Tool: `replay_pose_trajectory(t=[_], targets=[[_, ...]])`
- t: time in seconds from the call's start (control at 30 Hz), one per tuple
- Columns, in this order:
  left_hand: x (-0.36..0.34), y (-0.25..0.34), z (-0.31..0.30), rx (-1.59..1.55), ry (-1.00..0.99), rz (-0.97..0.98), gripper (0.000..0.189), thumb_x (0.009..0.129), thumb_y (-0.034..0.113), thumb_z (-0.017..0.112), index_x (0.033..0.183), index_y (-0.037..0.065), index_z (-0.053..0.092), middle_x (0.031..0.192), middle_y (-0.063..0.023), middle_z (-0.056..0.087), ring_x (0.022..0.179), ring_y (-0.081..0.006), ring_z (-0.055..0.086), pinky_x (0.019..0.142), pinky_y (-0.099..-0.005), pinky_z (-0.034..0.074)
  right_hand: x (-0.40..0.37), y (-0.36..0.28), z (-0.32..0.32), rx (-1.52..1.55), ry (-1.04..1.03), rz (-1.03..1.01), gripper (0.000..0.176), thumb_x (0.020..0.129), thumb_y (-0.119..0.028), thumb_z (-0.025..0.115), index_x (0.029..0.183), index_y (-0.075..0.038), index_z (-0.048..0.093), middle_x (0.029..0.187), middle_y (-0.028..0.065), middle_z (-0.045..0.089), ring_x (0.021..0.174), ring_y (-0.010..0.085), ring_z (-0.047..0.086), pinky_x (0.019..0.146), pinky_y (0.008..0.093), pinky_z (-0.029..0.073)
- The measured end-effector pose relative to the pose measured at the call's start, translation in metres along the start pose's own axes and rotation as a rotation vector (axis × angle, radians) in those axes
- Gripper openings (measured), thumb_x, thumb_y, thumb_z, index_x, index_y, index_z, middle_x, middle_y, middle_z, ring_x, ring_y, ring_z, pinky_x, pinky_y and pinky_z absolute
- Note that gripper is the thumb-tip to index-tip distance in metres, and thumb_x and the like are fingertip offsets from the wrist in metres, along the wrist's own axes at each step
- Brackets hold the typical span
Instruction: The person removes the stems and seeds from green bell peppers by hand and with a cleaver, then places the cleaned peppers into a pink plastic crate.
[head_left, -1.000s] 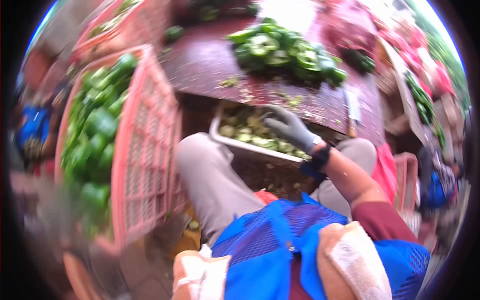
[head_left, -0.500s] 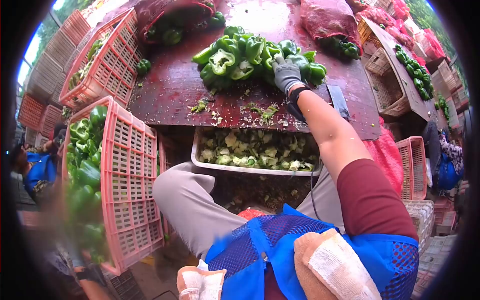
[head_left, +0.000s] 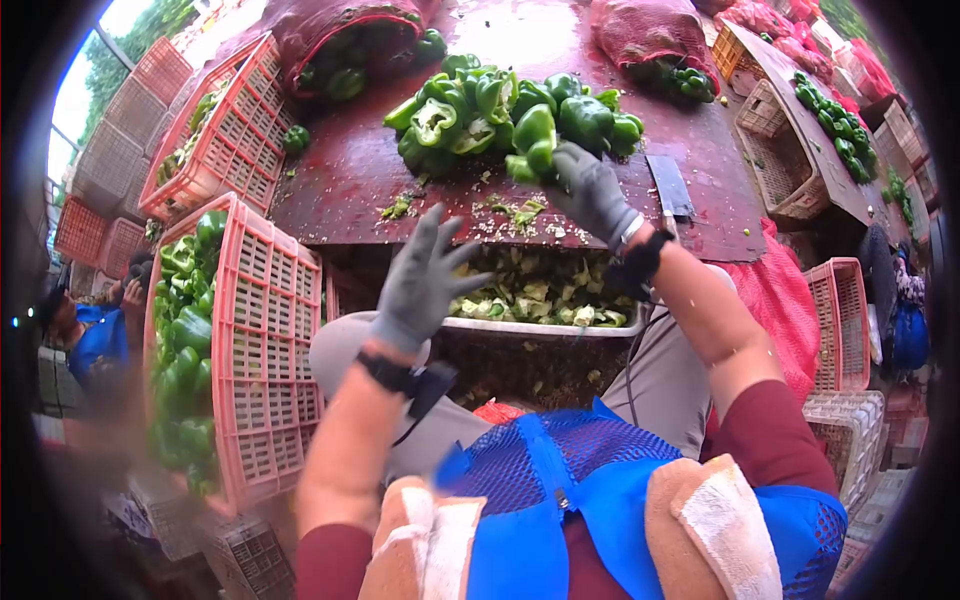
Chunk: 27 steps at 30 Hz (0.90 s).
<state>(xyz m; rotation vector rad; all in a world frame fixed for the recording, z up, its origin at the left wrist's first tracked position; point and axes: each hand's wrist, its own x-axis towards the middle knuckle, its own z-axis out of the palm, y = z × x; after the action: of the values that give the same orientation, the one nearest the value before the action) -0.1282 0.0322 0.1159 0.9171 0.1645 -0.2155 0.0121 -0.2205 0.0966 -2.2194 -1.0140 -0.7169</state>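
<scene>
My right hand [head_left: 597, 197], in a grey glove, is closed on a green bell pepper [head_left: 536, 138] at the front of the pile. Its fingertips press the pepper's right side, and the palm hides part of the grip. Halved and whole bell peppers [head_left: 436, 122] are heaped on the dark red table [head_left: 340, 205], some with pale insides showing. My left hand [head_left: 425, 275], also gloved, hovers before the table edge with fingers spread and nothing in them. Right of my right hand lies a cleaver [head_left: 670, 187] with a broad dark blade.
A tray [head_left: 545, 328] of pepper cores and scraps sits under the table edge. At my left stands a pink crate [head_left: 268, 350] filled with green peppers, and another crate [head_left: 225, 120] lies behind it. Red mesh sacks [head_left: 650, 40] of peppers rest at the table's back.
My left hand has come into view from below, fingers spread. My right hand has drawn back from the pile towards me with a bell pepper. The view has shifted slightly.
</scene>
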Motion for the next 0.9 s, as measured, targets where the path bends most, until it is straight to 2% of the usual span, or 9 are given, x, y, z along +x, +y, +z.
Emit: replay_pose_trajectory(t=[0.13, 0.3, 0.43, 0.5, 0.57, 0.6, 0.73, 0.77, 0.9], targets=[[0.032, -0.044, 0.023, -0.413, -0.423, -0.084, 0.081, 0.086, 0.071, 0.058, 0.146, 0.018, 0.043, 0.147, -0.0108, 0.046, 0.128, -0.0318, 0.050, 0.107, -0.0571, 0.041, -0.023, -0.083, -0.027, -0.240, -0.258, -0.285, 0.019, 0.079, -0.016, 0.062, 0.098, -0.013, 0.061, 0.099, 0.0041, 0.059, 0.091, 0.0232, 0.060, 0.072, 0.0364, 0.051], [0.010, -0.052, -0.007, -0.656, -0.339, -0.066, 0.062, 0.092, 0.054, 0.060, 0.137, 0.011, 0.054, 0.132, -0.0108, 0.060, 0.122, -0.0282, 0.056, 0.110, -0.0454, 0.041, -0.049, -0.105, -0.029, 0.083, -0.170, -0.372, 0.035, 0.075, -0.011, 0.066, 0.111, -0.011, 0.065, 0.110, 0.0059, 0.062, 0.104, 0.0279, 0.060, 0.086, 0.0407, 0.052], [-0.018, -0.030, 0.002, -0.531, -0.330, 0.141, 0.062, 0.095, 0.051, 0.054, 0.138, 0.007, 0.051, 0.138, -0.0153, 0.056, 0.128, -0.0323, 0.053, 0.107, -0.0542, 0.042, -0.039, -0.128, -0.039, 0.359, 0.004, -0.204, 0.035, 0.075, 0.003, 0.067, 0.109, -0.007, 0.067, 0.111, 0.0119, 0.065, 0.100, 0.0340, 0.064, 0.084, 0.0428, 0.055], [-0.043, -0.011, -0.005, 0.132, -0.137, 0.525, 0.057, 0.096, 0.048, 0.054, 0.134, 0.006, 0.053, 0.135, -0.0163, 0.057, 0.124, -0.0335, 0.056, 0.103, -0.0561, 0.045, -0.041, -0.130, -0.045, 0.339, -0.121, -0.079, 0.033, 0.079, 0.002, 0.067, 0.112, -0.003, 0.066, 0.111, 0.0163, 0.064, 0.100, 0.0342, 0.064, 0.085, 0.0404, 0.054], [-0.093, 0.035, -0.016, 0.034, -0.066, 0.549, 0.051, 0.098, 0.045, 0.053, 0.131, 0.006, 0.055, 0.131, -0.0164, 0.059, 0.118, -0.0327, 0.060, 0.099, -0.0540, 0.049, -0.061, -0.112, -0.021, 0.352, -0.163, -0.004, 0.030, 0.085, 0.003, 0.062, 0.114, -0.001, 0.066, 0.113, 0.0182, 0.064, 0.101, 0.0348, 0.064, 0.088, 0.0408, 0.053], [-0.113, 0.062, -0.018, -0.646, -0.310, 0.336, 0.049, 0.100, 0.044, 0.052, 0.130, 0.006, 0.055, 0.129, -0.0163, 0.061, 0.116, -0.0317, 0.061, 0.099, -0.0514, 0.050, -0.065, -0.100, -0.006, 0.345, -0.141, -0.048, 0.027, 0.088, 0.000, 0.059, 0.113, 0.000, 0.066, 0.114, 0.0180, 0.065, 0.103, 0.0343, 0.064, 0.089, 0.0412, 0.052], [-0.226, 0.177, -0.083, -0.017, 0.103, 0.696, 0.048, 0.104, 0.043, 0.044, 0.134, 0.005, 0.051, 0.128, -0.0137, 0.059, 0.117, -0.0285, 0.058, 0.106, -0.0459, 0.045, -0.080, -0.090, 0.005, 0.462, -0.200, 0.038, 0.025, 0.091, -0.002, 0.057, 0.114, 0.000, 0.065, 0.114, 0.0176, 0.065, 0.106, 0.0348, 0.063, 0.092, 0.0426, 0.050], [-0.264, 0.201, -0.073, -0.076, -0.141, 0.600, 0.053, 0.102, 0.047, 0.047, 0.135, 0.005, 0.052, 0.131, -0.0156, 0.058, 0.123, -0.0320, 0.056, 0.108, -0.0486, 0.044, -0.085, -0.087, 0.007, 0.473, -0.202, 0.068, 0.025, 0.091, -0.002, 0.057, 0.114, -0.001, 0.065, 0.114, 0.0177, 0.065, 0.106, 0.0351, 0.063, 0.093, 0.0429, 0.050], [-0.357, 0.242, -0.113, 0.882, 0.663, 0.903, 0.047, 0.097, 0.031, 0.059, 0.137, 0.005, 0.053, 0.135, -0.0167, 0.058, 0.127, -0.0324, 0.055, 0.111, -0.0482, 0.042, -0.106, -0.057, 0.033, 0.551, -0.222, 0.075, 0.032, 0.089, 0.006, 0.057, 0.120, 0.001, 0.062, 0.122, 0.0133, 0.062, 0.114, 0.0246, 0.059, 0.102, 0.0340, 0.044]])
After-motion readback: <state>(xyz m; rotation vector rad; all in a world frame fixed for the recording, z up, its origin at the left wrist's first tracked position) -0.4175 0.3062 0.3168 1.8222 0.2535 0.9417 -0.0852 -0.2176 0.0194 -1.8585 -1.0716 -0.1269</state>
